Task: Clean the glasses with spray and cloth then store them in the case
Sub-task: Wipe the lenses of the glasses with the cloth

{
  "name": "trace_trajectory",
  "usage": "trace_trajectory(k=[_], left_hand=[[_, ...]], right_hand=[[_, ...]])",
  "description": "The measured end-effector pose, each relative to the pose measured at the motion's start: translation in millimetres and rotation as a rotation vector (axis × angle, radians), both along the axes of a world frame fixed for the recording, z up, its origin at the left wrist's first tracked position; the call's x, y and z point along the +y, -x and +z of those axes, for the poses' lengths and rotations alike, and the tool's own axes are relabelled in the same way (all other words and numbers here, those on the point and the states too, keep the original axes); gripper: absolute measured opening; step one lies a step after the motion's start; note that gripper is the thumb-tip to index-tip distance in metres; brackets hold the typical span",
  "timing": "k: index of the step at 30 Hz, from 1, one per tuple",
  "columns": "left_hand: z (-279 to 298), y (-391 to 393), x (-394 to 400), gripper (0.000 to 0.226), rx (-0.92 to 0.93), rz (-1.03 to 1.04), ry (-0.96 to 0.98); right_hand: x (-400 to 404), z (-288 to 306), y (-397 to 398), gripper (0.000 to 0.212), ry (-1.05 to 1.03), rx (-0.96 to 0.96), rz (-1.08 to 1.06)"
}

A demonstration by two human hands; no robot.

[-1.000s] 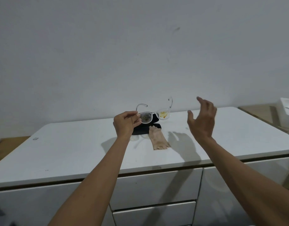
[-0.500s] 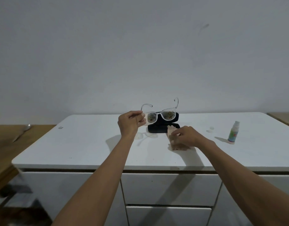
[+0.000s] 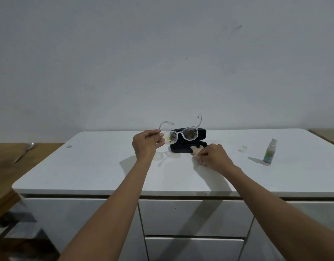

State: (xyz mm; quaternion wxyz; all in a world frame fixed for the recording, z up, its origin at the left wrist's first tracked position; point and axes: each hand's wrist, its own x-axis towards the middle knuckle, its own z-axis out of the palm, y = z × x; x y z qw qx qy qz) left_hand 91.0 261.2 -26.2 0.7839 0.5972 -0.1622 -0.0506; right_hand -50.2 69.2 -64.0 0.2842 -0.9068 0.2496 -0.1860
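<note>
My left hand point(image 3: 145, 144) pinches the left corner of clear-framed glasses point(image 3: 181, 135) and holds them above the white countertop point(image 3: 105, 166), arms unfolded and pointing away from me. Both lenses look smeared and spotted. Behind them lies an open black glasses case point(image 3: 188, 142). My right hand point(image 3: 212, 156) rests on the counter with its fingers closed on a beige cloth point(image 3: 195, 151), just right of the case. A small white spray bottle point(image 3: 270, 153) stands upright far to the right.
A spoon point(image 3: 23, 152) lies on the wooden surface point(image 3: 4, 166) left of the counter. Two small clear caps or droplets point(image 3: 243, 148) sit between the cloth and the bottle. White drawers point(image 3: 194, 217) are below the counter edge. A plain wall stands behind.
My right hand came down from the air onto the beige cloth and gripped it. The view swung right, bringing the spray bottle in. My left hand keeps holding the glasses.
</note>
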Motion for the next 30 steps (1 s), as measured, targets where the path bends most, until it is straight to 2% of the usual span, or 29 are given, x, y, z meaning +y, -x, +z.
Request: trace_trajectory(k=[2, 4, 7, 10, 13, 16, 18, 22, 26, 28, 30], left_hand=[[0.5, -0.6, 1.7, 0.015, -0.003, 0.028, -0.007], [1.0, -0.9, 3.6, 0.013, -0.011, 0.058, -0.016], [1.7, -1.2, 6.3, 0.012, -0.022, 0.088, -0.017], [1.7, -0.8, 7.9, 0.011, -0.033, 0.098, -0.01], [3.4, 0.1, 9.8, 0.011, -0.055, 0.11, -0.014], [6.0, 1.5, 11.4, 0.009, -0.081, 0.103, -0.019], [7.3, 2.7, 12.7, 0.009, -0.088, 0.088, -0.021], [10.2, 6.7, 14.9, 0.009, -0.097, 0.064, -0.029], [14.9, 12.0, 15.2, 0.009, -0.076, 0.042, -0.004], [18.2, 14.1, 14.8, 0.009, -0.075, 0.037, 0.017], [21.5, 15.3, 15.5, 0.009, -0.074, 0.036, 0.034]], right_hand=[[4.8, 4.2, -1.1, 0.016, -0.434, -0.23, -0.082], [9.7, 9.2, -1.6, 0.018, -0.797, -0.422, -0.029], [17.1, 20.2, -4.5, 0.027, -0.996, -0.537, 0.182], [28.6, 30.5, -12.5, 0.029, -1.116, -0.659, 0.103], [40.5, 36.1, -24.3, 0.026, -1.122, -0.747, 0.059], [52.5, 41.1, -32.6, 0.01, -1.214, -0.84, -0.092], [56.9, 38.8, -38.6, 0.018, -1.273, -0.904, -0.15], [66.9, 40.9, -44.0, 0.018, -1.088, -0.926, -0.226], [76.5, 51.3, -48.2, 0.011, -1.017, -1.033, -0.293], [79.4, 52.7, -52.3, 0.004, -0.953, -1.027, -0.312], [80.6, 51.3, -56.0, 0.016, -0.881, -0.981, -0.317]])
